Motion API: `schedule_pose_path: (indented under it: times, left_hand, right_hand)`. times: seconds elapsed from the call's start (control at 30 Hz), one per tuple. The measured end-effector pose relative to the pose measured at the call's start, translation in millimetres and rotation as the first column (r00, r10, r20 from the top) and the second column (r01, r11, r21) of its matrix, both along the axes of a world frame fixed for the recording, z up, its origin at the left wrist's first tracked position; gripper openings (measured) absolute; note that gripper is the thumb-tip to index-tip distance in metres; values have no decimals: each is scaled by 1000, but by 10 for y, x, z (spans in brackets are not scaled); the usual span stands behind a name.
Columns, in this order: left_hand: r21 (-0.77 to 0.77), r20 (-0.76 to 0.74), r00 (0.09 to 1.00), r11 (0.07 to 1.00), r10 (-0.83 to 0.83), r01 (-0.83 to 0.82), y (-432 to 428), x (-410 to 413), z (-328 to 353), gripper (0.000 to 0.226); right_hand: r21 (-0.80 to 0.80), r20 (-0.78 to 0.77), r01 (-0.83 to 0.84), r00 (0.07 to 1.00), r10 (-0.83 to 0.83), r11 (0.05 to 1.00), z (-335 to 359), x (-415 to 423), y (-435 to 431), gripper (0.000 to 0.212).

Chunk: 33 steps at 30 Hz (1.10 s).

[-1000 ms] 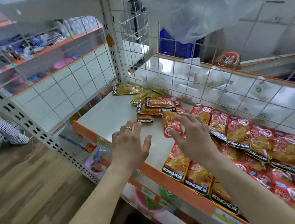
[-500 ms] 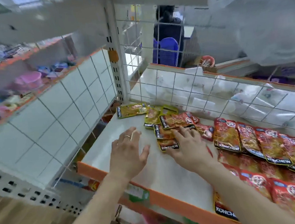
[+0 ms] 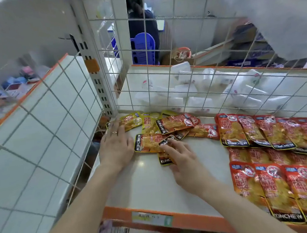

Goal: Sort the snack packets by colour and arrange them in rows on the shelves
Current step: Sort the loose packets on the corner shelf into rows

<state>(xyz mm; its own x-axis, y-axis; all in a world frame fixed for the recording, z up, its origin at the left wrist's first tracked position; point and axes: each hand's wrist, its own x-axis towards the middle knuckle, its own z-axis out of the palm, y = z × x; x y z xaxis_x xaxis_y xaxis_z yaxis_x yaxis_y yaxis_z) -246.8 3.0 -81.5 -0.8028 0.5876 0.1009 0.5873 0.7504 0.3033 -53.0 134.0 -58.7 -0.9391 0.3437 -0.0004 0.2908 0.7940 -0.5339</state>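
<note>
A loose heap of snack packets lies at the back left of the white shelf point(image 3: 155, 186): yellow packets point(image 3: 132, 120) by the corner post, orange-red ones point(image 3: 175, 122) over and beside them. My left hand point(image 3: 115, 147), wearing a ring, lies flat with straight fingers, its fingertips on the leftmost yellow packet. My right hand point(image 3: 182, 160) reaches into the heap, fingertips on a small dark-edged packet point(image 3: 167, 140) and palm over another packet point(image 3: 165, 160). Red packets point(image 3: 261, 131) lie in overlapping rows across the right half of the shelf.
A white wire grid point(image 3: 183, 87) walls the shelf's back and left side. The front edge is an orange strip point(image 3: 176, 220) with a price label. Behind the grid lie white plastic bags point(image 3: 221, 91); a person sits by a blue chair point(image 3: 143, 48) farther back.
Both hands have moved forward to the heap. The left hand went from bare shelf to the yellow packet. The right hand's fingers now rest on the dark-edged packet. The view moved closer.
</note>
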Motion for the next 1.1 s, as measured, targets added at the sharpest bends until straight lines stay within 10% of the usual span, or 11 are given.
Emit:
schedule_pose_path:
  times: [0.43, 0.73, 0.8, 0.9, 1.1]
  left_hand:
    - [25, -139, 979, 989, 149, -147, -197, 417, 93, 17]
    - [-11, 159, 956, 968, 247, -249, -439, 658, 344, 54]
    - [-65, 157, 951, 964, 266, -258, -421, 699, 354, 61]
    - [-56, 230, 921, 949, 315, -311, -406, 668, 357, 66]
    - [206, 340, 901, 913, 270, -351, -429, 675, 445, 35]
  right_hand:
    - [7, -149, -80, 986, 80, 997, -94, 350, 226, 60]
    - [-24, -263, 143, 954, -144, 989, -64, 532, 257, 36]
    - [60, -167, 335, 932, -322, 940, 25, 521, 163, 12]
    - [214, 254, 420, 848, -466, 882, 155, 410, 86, 50]
    - [59, 277, 452, 849, -450, 890, 231, 117, 9, 72]
